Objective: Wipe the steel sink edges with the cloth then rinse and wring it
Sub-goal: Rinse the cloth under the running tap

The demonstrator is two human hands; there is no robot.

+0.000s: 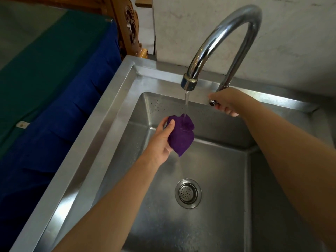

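Step in hand: rinsing, as I judge it; wringing is not yet done.
Left hand (pixel 162 138): fingers and thumb closed around the bunched purple cloth (pixel 181 135), gripping its left side so that the top folds stay exposed to the water.
Cloth position: held in the air over the square stainless steel sink basin (pixel 218 179), directly under the spout, with its lower corner hanging down toward the basin floor so the run-off falls inside.
Water: a thin stream (pixel 187 101) drops from the curved chrome tap (pixel 225 35) onto the top of the cloth.
Right hand (pixel 224 102): curled around the small chrome tap lever (pixel 212 102) at the base, probably to control the flow.
Drain: the round perforated steel strainer (pixel 188 193) sits uncovered below the cloth, well apart from it.
Sink edge: the flat steel rim (pixel 94 128) runs bare along the left.
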